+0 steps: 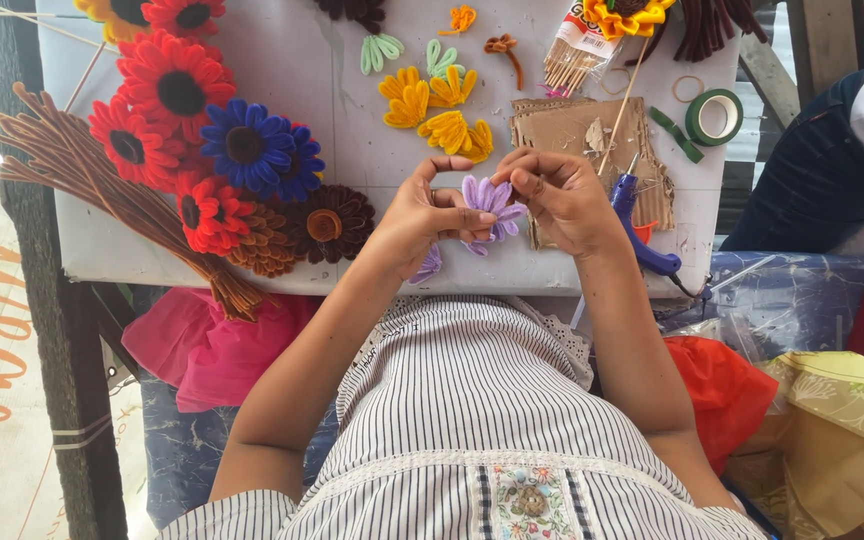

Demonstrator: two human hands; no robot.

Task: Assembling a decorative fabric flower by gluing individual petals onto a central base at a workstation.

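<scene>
Both hands meet over the near edge of a white work board [312, 80]. My left hand [418, 218] pinches a purple pipe-cleaner flower [489, 204] from the left, thumb and forefinger on its looped petals. My right hand [559, 195] grips the same flower from the right, fingers curled over the petals. A loose purple petal piece [428, 264] hangs below my left hand. Just right of my right hand lies a blue glue gun [638, 226] on torn cardboard [577, 130].
Finished red, blue and brown flowers [214, 150] with brown stems [102, 190] cover the board's left. Yellow petal pieces [432, 105], green tape roll [716, 116] and a stick packet [572, 50] lie farther back. Pink cloth [207, 345] and an orange bag [717, 390] flank my lap. Another person's sleeve [832, 160] is at right.
</scene>
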